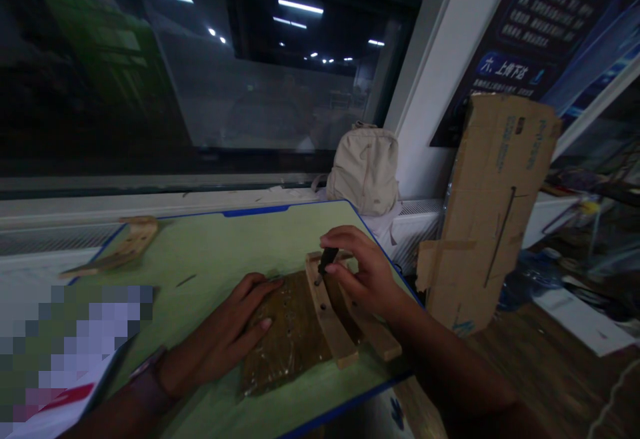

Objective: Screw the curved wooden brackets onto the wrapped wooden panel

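At the far left of my head view, a curved wooden piece (135,242) rests across the edge of the green table (215,242), and a thin dark sliver (186,281) lies on the surface nearby. Next comes my left hand (233,322), a dark band (150,382) at its wrist; its fingers and thumb are spread over the left side of a brown block (293,332) in clear, shiny wrap, touching it but grasping nothing. The block lies flat toward the table's near side. Across its right part I have a pale wooden strip (331,319) with holes along it, and a second strip (381,337) just beside it — partly covered by my right hand (367,275). That hand pinches a short dark tool (327,259) between thumb and fingers, held tilted, its tip down at the first strip's upper part; I can't tell whether it sits in a hole. Beyond the table stands a beige backpack (364,169) — and farther right, a tall cardboard sheet (495,225) leans upright.
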{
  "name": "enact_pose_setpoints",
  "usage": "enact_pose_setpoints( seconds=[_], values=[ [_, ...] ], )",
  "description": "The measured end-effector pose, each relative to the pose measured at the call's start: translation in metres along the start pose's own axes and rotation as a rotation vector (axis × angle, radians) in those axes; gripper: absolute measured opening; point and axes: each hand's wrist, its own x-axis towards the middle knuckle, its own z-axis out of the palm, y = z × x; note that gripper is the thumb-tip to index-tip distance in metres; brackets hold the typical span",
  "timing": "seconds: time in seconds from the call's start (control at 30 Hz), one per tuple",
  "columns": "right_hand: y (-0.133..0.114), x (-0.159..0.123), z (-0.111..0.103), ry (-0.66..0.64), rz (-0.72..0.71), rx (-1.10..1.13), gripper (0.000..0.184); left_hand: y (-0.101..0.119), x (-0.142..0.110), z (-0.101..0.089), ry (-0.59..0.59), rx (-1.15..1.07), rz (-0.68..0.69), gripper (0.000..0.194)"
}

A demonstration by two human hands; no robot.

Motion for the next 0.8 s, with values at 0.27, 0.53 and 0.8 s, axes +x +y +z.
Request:
enact_pose_setpoints(
  seconds=[0.27, 0.53, 0.8],
  values=[
    [0.009, -0.005, 0.003, 0.063, 0.086, 0.056, 0.024, -0.001, -0.001, 0.001, -0.017, -0.005, -0.009, 0.044],
    [-0.002, 0.001, -0.004, -0.078, -0.026, -0.094, 0.039, 0.0, 0.0, 0.0, -0.051, 0.011, -0.024, 0.046],
    [0.003, -0.001, -0.002, 0.007, 0.066, -0.026, 0.035, 0.002, 0.001, -0.002, -0.027, 0.009, -0.002, 0.044]
  ],
)
